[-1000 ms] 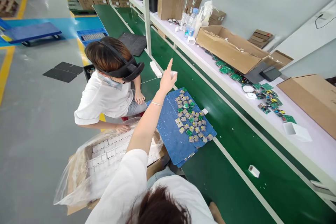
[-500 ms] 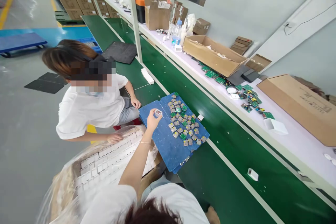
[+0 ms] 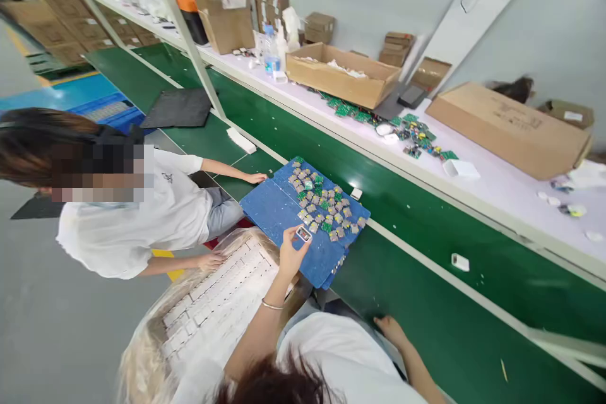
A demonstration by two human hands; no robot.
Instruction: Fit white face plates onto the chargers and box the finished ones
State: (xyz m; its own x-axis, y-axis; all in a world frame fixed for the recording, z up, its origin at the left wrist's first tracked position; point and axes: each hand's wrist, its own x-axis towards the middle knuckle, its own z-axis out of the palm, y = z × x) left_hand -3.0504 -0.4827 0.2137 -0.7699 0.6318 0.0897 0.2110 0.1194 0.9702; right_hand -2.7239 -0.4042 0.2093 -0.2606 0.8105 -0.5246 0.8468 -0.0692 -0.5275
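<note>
On the head view I find my left grip (image 3: 291,254) closed on a small white housing (image 3: 303,234), pinched between thumb and fingers. The housing is held above the near part of the blue mat (image 3: 265,205), its open end towards the camera; dark and reddish matter shows inside, too small for me to identify. A silver bangle (image 3: 273,305) is noted on the left wrist.

My right grip (image 3: 389,328) lies at the near edge of the green desk (image 3: 430,312); I cannot tell whether its fingers are closed.

On the mat I record a spread of small circuit boards (image 3: 326,205), green and grey, some marked yellow. A small white piece (image 3: 356,194) lies just beside the mat's far edge. A second white housing (image 3: 460,262) lies on the desk, well apart on the right.

To the left of my left forearm stands a plastic-lined carton (image 3: 142,344) packed with rows of white pieces (image 3: 215,303). A co-worker's hand (image 3: 211,261) rests at its rim; the other hand (image 3: 256,178) is beside the mat's left corner.
</note>
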